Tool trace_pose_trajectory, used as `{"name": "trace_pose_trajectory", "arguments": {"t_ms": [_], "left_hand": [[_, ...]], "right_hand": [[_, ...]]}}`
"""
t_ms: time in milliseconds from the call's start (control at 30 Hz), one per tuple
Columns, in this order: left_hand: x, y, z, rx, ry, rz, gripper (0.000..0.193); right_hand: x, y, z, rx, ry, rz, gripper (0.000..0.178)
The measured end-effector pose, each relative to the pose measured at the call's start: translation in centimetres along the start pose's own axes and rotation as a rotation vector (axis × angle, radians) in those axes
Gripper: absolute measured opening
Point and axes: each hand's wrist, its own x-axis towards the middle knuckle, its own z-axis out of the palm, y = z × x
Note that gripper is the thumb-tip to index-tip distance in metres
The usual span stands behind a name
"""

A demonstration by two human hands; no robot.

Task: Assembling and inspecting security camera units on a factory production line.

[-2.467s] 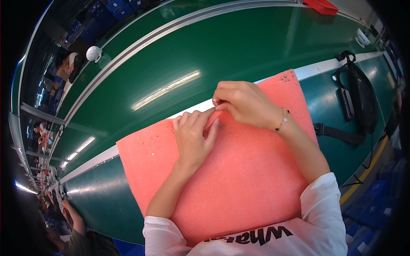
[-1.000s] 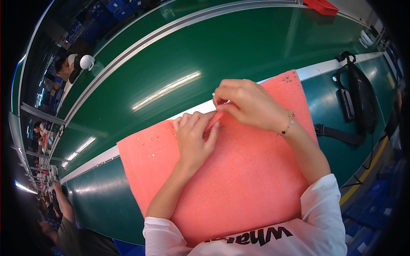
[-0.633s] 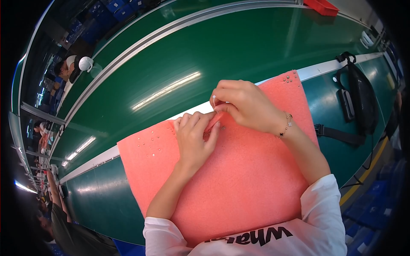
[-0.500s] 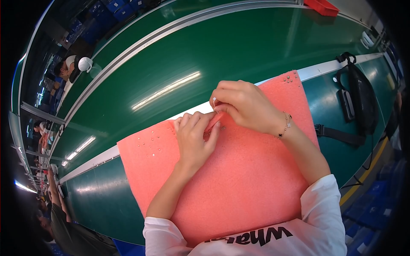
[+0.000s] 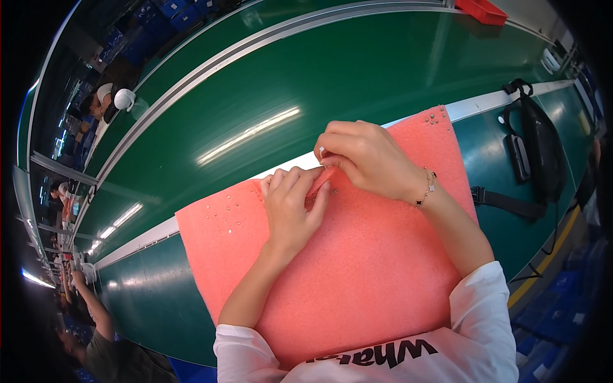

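Your left hand (image 5: 290, 210) lies flat on a big pink foam sheet (image 5: 332, 281), with its fingers spread a little and pressing down on the soft, bumpy foam. Your right hand (image 5: 364, 156) is just beside it, touching its fingertips, and its grip is pressed together in a pinch at the far edge of the sheet. Something tiny seems to be in that pinch, but it is too small to tell what it is. The foam sheet is a flat rectangle that looks spongy, and it lies on the bench (image 5: 159, 300) right in front of you, reaching from under both hands back to your white shirt. Small shiny dots (image 5: 225, 210) sit on the foam to the left of your left hand, and a few more (image 5: 437, 117) sit at the far right corner, past your right hand. A thin bead bracelet (image 5: 426, 189) goes around your right wrist. Beyond your pinch runs a wide, smooth green belt (image 5: 319, 76) that shines under the lights, with pale metal rails along it. Well to the right of your right hand lies a black bag (image 5: 543, 153) with straps. A red tray (image 5: 484, 10) sits far off at the top. Other people sit far away on the left.
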Motion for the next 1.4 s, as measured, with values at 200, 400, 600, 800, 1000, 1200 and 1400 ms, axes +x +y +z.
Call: {"name": "trace_pose_trajectory", "arguments": {"t_ms": [200,400,600,800,1000,1200,1400], "left_hand": [[0.09,0.10,-0.04,0.001,-0.005,0.000,0.017],[0.05,0.06,-0.13,0.006,-0.005,0.002,0.017],[0.08,0.11,0.02,0.003,-0.008,0.001,0.017],[0.07,0.12,0.18,0.009,-0.013,0.006,0.017],[0.03,0.14,0.17,0.002,-0.012,0.003,0.017],[0.03,0.21,0.15,0.004,-0.015,0.004,0.016],[-0.04,0.13,0.37,0.008,-0.014,0.010,0.017]], "right_hand": [[0.01,0.02,-0.09,0.005,0.026,-0.011,0.007],[0.05,-0.02,-0.19,0.028,0.004,-0.002,0.007],[0.01,-0.05,-0.67,0.067,-0.029,0.020,0.008],[-0.15,0.13,-0.57,0.011,-0.071,0.016,0.007],[-0.22,0.30,-0.39,0.017,-0.075,0.020,0.007],[-0.27,0.20,-0.08,-0.007,-0.055,0.023,0.008],[-0.39,0.36,0.09,-0.045,-0.054,0.001,0.007]]}}
